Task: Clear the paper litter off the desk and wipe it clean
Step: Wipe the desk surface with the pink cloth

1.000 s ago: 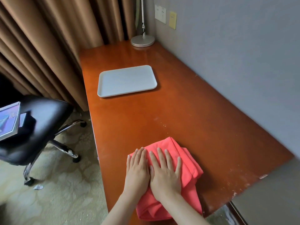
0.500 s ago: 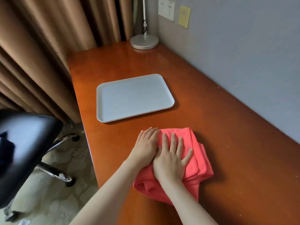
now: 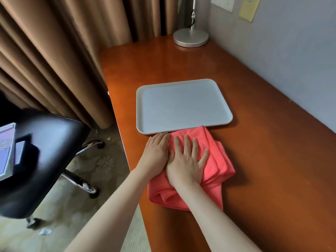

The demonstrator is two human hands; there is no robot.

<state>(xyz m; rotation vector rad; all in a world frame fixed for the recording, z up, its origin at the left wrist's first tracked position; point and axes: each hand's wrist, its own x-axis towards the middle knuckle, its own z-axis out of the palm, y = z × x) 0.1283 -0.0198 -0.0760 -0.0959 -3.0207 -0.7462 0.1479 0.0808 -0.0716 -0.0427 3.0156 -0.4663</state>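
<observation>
1. The cloth (image 3: pixel 216 159), coral-pink and folded into a thick bundle, lies on the desk (image 3: pixel 272 160) near its front edge; its far edge touches, or all but touches, the near rim of the tray (image 3: pixel 183 106); the folds bulge out to the right and toward the person, past both hands.
2. The left hand (image 3: pixel 157 151) lies flat on the cloth's left part, fingers straight and close together, their tips at the tray's near rim; the right hand (image 3: pixel 187 160) lies flat on the middle of the cloth, fingers straight and slightly spread; the two hands sit side by side and touch along their inner edges; neither pinches or curls round the fabric, both press down on it from above.
3. The tray, pale grey with rounded corners, sits directly ahead of the cloth and blocks the way toward the far end of the desk; nothing lies on it.
4. Beyond the tray, in the far corner by the wall (image 3: pixel 291 60), stands the round metal base of a lamp (image 3: pixel 190 38), well apart from the cloth; a yellow note (image 3: pixel 248 9) and a white wall plate (image 3: pixel 222 3) are on the wall above.
5. Brown curtains (image 3: pixel 54 60) hang along the left end of the desk; a black office chair (image 3: pixel 41 151) stands on the patterned carpet (image 3: pixel 101 168) to the left; a scrap of white paper (image 3: pixel 45 231) lies on the floor near the chair's base, and smaller white bits lie by the foot of the curtain.
</observation>
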